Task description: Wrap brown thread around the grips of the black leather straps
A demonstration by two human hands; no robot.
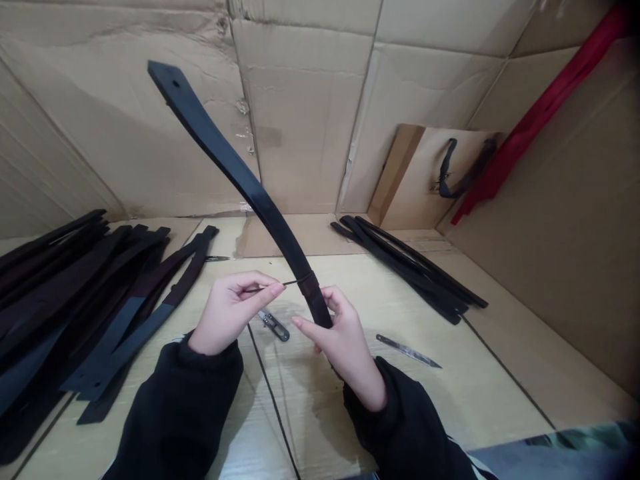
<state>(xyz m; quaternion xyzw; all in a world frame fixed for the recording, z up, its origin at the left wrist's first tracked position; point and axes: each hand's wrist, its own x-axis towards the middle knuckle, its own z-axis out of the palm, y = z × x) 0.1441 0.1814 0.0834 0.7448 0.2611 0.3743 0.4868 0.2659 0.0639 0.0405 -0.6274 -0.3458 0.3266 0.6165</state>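
Note:
A long, curved black strip (240, 177) with a hole near its far end rises at a slant in front of me. My right hand (343, 330) grips its lower end, thumb and fingers on either side. Just above those fingers, dark cord is wound around the strip in a band (311, 285). My left hand (233, 310) pinches a dark cord (291, 283) that runs to this band. Below the left hand the cord hangs down toward the table's front edge. Thread snips (275, 326) lie on the table under the hands. To the right of my right hand lies a thin metal blade (407, 351).
Many similar dark strips (125, 320) are heaped on the left of the table. Several black strips (400, 267) lie at the back right. Cardboard walls (305, 113) enclose the table, with a paper bag (425, 173) and a red strap (545, 113) at the right.

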